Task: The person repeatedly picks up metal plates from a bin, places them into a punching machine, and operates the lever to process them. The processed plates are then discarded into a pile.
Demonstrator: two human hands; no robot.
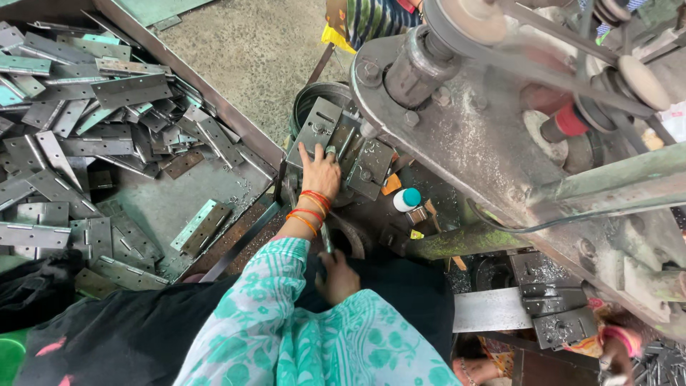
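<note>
My left hand [319, 171], with red and orange bangles on the wrist, reaches forward onto the press machine. Its fingers lie spread and flat on a grey hinge plate [319, 123] on the machine's fixture [368, 166]. Close to my body, my right hand [337, 277] is closed around the lower end of a thin metal lever [326, 238] that rises toward the fixture. Both my sleeves are teal with a floral pattern.
A large metal tray [236, 118] on the left holds several loose hinge plates [107, 93]. A white bottle with a teal cap [407, 199] stands beside the fixture. The belt-driven machine body [486, 136] fills the right. Another person's hand [614, 354] works at bottom right, and a striped-shirted person [371, 18] is at top.
</note>
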